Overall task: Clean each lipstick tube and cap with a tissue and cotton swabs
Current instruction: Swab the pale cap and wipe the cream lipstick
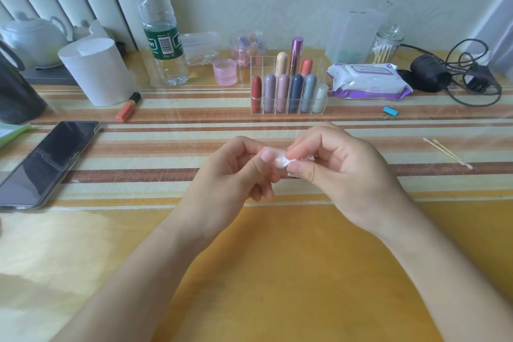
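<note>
head: left hand (236, 172), right hand (341, 175) pinch one tissue (280, 160); two swabs (447, 153), nine racked lipsticks (283, 91).

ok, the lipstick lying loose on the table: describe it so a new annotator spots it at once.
Start at the white tissue roll at left, beyond the dark phone. Just by the roll's front right foot lies the loose lipstick. It is orange with a black end and lies flat on the striped cloth, whereas the tubes in the clear organizer stand upright.
</note>
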